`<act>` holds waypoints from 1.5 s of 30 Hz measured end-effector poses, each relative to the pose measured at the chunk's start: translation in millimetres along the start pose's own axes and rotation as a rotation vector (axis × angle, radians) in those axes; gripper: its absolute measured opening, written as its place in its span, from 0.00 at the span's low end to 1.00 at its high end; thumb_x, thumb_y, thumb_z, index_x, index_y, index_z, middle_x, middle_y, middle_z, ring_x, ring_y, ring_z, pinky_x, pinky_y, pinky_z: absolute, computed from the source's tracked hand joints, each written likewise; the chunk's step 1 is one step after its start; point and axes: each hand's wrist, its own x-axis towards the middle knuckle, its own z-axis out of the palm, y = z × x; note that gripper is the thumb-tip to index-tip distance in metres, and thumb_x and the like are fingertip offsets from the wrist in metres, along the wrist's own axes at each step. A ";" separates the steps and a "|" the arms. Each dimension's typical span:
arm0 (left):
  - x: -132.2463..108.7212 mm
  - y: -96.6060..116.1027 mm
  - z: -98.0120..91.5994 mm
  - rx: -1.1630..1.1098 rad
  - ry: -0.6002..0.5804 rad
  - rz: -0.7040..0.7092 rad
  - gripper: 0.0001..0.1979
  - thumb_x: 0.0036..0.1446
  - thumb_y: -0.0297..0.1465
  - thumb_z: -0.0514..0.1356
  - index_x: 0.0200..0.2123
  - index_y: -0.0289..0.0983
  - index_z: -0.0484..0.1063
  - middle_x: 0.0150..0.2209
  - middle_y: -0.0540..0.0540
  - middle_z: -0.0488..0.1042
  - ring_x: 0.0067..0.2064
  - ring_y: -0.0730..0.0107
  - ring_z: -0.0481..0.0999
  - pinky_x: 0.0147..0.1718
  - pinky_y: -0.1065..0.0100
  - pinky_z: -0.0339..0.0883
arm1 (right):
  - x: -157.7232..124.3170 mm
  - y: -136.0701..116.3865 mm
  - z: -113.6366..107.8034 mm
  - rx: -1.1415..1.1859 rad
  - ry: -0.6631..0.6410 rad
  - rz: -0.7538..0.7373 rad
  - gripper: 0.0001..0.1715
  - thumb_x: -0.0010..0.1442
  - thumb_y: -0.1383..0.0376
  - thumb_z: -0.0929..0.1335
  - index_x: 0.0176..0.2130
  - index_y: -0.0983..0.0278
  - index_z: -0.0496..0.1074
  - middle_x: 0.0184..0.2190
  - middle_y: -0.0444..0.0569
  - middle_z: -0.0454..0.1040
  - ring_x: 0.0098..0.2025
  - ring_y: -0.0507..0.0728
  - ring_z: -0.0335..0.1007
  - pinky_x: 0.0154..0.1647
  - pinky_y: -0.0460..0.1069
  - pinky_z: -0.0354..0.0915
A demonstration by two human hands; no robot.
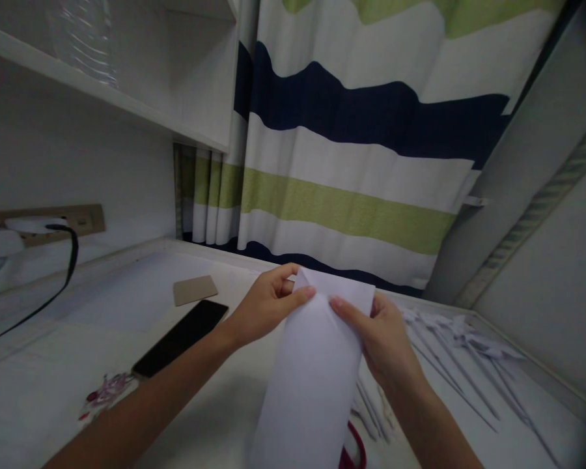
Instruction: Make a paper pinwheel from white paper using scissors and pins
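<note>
- A white paper is held up over the table, near and in the middle.
- Its top left part is pinched by the left hand.
- Its top right part is gripped by the right hand, with one finger laid flat on the near side.
- The top corners look folded in, so a fold is judged to be the step in hand.
- For a neat crease, the edges need to be lined up and pressed flat by both hands.
- A phone and a brown card are seen on the left.
- Many thin paper bits are laid out on the right.
- A striped curtain is hung at the far side.
</note>
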 end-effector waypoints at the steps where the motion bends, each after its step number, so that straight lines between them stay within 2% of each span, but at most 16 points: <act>1: 0.5 -3.6 1.0 0.004 0.010 -0.006 0.10 0.50 0.34 0.58 0.35 0.35 0.64 0.22 0.52 0.71 0.21 0.77 0.69 0.19 0.78 0.60 | -0.2 2.0 -1.7 0.004 -0.015 -0.002 0.17 0.42 0.63 0.72 0.34 0.68 0.70 0.28 0.49 0.75 0.28 0.56 0.70 0.27 0.49 0.66; 7: -12.8 -26.2 6.9 0.009 0.013 -0.073 0.15 0.47 0.35 0.60 0.36 0.32 0.65 0.22 0.51 0.70 0.20 0.77 0.68 0.18 0.77 0.58 | -10.5 23.1 -10.2 0.014 -0.048 0.034 0.14 0.45 0.68 0.71 0.35 0.69 0.69 0.30 0.48 0.74 0.29 0.53 0.69 0.30 0.48 0.66; 10: -30.8 -43.3 9.7 -0.009 -0.012 -0.140 0.16 0.51 0.38 0.56 0.39 0.32 0.65 0.28 0.48 0.70 0.25 0.76 0.69 0.22 0.75 0.62 | -16.4 41.3 -9.8 0.018 -0.018 0.066 0.08 0.54 0.67 0.65 0.37 0.69 0.67 0.33 0.46 0.71 0.30 0.50 0.68 0.31 0.49 0.66; 12: -41.8 -56.5 10.1 -0.008 -0.046 -0.192 0.15 0.55 0.38 0.51 0.38 0.31 0.66 0.31 0.47 0.70 0.27 0.75 0.69 0.25 0.71 0.64 | -18.4 55.3 -6.9 0.029 -0.003 0.087 0.09 0.57 0.66 0.63 0.39 0.68 0.66 0.35 0.46 0.69 0.32 0.51 0.68 0.32 0.50 0.66; 14: -47.4 -68.0 7.9 0.011 -0.088 -0.253 0.13 0.56 0.35 0.51 0.38 0.32 0.65 0.33 0.47 0.69 0.30 0.74 0.70 0.28 0.68 0.66 | -18.2 68.1 -2.9 0.042 0.002 0.100 0.11 0.57 0.65 0.62 0.40 0.68 0.65 0.37 0.47 0.69 0.34 0.52 0.67 0.32 0.50 0.66; 18: -41.8 -82.4 -3.4 0.057 -0.141 -0.324 0.12 0.56 0.34 0.52 0.40 0.32 0.65 0.36 0.46 0.69 0.33 0.71 0.70 0.31 0.65 0.66 | -12.2 84.1 -0.8 0.062 0.003 0.118 0.12 0.57 0.64 0.62 0.42 0.67 0.64 0.39 0.48 0.68 0.36 0.53 0.67 0.34 0.51 0.66; 23: -38.2 -94.2 -11.4 0.100 -0.171 -0.372 0.13 0.56 0.34 0.52 0.40 0.32 0.65 0.37 0.46 0.68 0.34 0.70 0.70 0.32 0.64 0.66 | -7.9 91.5 -16.5 0.077 -0.018 0.205 0.12 0.58 0.63 0.62 0.42 0.67 0.65 0.38 0.48 0.68 0.35 0.52 0.67 0.33 0.51 0.66; 28: -43.2 -101.2 -6.8 0.139 -0.176 -0.402 0.13 0.56 0.34 0.52 0.41 0.32 0.65 0.38 0.46 0.68 0.35 0.69 0.70 0.33 0.64 0.66 | -9.5 97.0 -28.1 0.070 0.016 0.278 0.12 0.58 0.64 0.62 0.42 0.67 0.64 0.39 0.48 0.68 0.35 0.52 0.67 0.33 0.51 0.66; 45: -45.8 -100.7 -2.9 0.154 -0.152 -0.347 0.13 0.56 0.33 0.52 0.43 0.33 0.64 0.42 0.45 0.67 0.39 0.66 0.69 0.35 0.61 0.66 | -5.6 101.0 -34.4 0.061 0.001 0.323 0.14 0.58 0.63 0.62 0.43 0.67 0.64 0.40 0.49 0.67 0.37 0.54 0.67 0.35 0.52 0.65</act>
